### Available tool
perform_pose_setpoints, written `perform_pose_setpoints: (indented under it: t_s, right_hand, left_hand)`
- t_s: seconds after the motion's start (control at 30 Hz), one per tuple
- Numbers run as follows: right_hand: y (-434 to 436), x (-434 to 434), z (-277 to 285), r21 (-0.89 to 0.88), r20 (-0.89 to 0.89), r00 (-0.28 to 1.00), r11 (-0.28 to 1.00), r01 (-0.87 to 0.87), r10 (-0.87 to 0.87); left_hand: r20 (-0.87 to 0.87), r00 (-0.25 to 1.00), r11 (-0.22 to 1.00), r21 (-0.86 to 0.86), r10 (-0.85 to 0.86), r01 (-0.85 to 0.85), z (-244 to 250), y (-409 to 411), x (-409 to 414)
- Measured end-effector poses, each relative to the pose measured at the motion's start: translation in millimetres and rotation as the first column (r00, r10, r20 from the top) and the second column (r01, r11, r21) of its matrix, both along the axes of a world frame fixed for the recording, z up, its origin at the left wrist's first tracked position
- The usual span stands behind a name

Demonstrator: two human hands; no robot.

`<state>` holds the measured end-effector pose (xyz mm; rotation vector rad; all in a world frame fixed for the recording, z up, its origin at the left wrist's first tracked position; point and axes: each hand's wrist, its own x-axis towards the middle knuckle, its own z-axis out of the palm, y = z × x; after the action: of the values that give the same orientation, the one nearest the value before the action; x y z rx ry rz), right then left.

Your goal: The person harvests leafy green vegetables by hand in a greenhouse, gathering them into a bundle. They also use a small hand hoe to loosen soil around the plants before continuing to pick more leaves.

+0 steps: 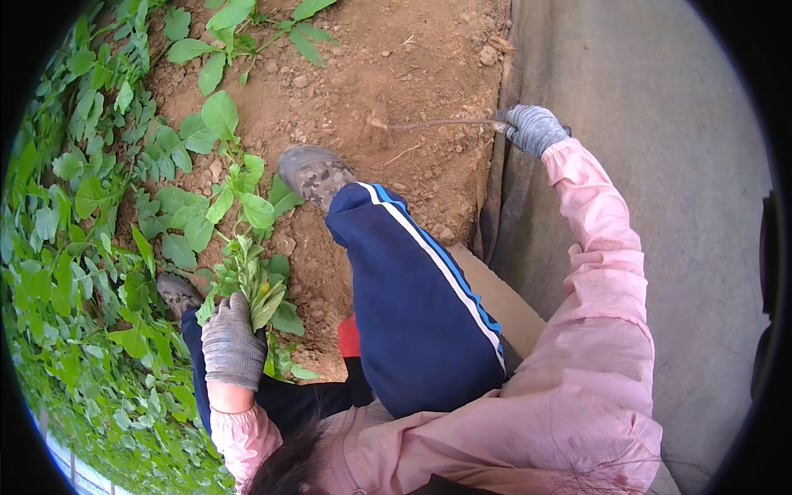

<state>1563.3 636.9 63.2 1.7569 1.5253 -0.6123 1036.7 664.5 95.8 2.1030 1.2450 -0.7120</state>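
Note:
My left hand (234, 343), in a grey knit glove, holds a bunch of leafy green plants (257, 278) near my left knee. A few of the leaves look limp and pale. Out to the right, my right hand (531, 129) wears a similar glove and grips a thin-shafted hand tool, probably a small hand hoe (439, 123). Its shaft reaches left over the bare soil (396, 74). The tool's far end is blurred at the ground, so its shape is hard to tell. Most of the handle is hidden inside my fist.
Dense leafy plants (74, 297) fill the left side, with taller ones (238, 185) beside my camouflage shoe (314, 176). A dark sheet edging (495, 204) divides the soil from a grey path (637, 93) on the right. A tan board (495, 291) lies beside my bent leg.

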Motion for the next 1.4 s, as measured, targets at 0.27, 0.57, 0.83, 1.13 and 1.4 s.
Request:
perform_pose_setpoints:
  t_s: [0.27, 0.57, 0.83, 1.13, 1.4]
  right_hand:
    - [32.8, -26.3, 2.8, -0.349, -0.217, 0.829, 0.752, -0.559, 0.515]
    - [50.8, 15.3, -94.2, -0.542, -0.099, 0.917, 0.752, -0.375, 0.387]
    - [174.9, 76.2, 24.5, -0.367, 0.495, 0.771, 0.901, -0.232, 0.4]
    - [125.0, 54.6, -13.8, -0.415, 0.261, 0.908, 0.887, -0.202, 0.329]
    - [134.4, 9.0, -36.7, -0.445, 0.141, 0.876, 0.82, -0.36, 0.461]
  left_hand:
    - [-0.048, 0.998, 0.999, -0.028, 0.028, -0.029, 5.5, -2.7, -1.0]
    - [-0.035, 0.999, 0.998, -0.061, -0.006, 0.004, -4.6, 4.8, 13.4]
    - [-0.044, 0.999, 0.996, -0.088, -0.01, 0.007, -10.4, 4.0, 11.9]
    - [-0.051, 0.999, 0.997, -0.076, -0.002, -0.001, -1.9, 3.2, 9.8]
    - [-0.045, 0.999, 0.994, -0.109, 0.011, -0.016, 0.6, 4.8, 11.6]
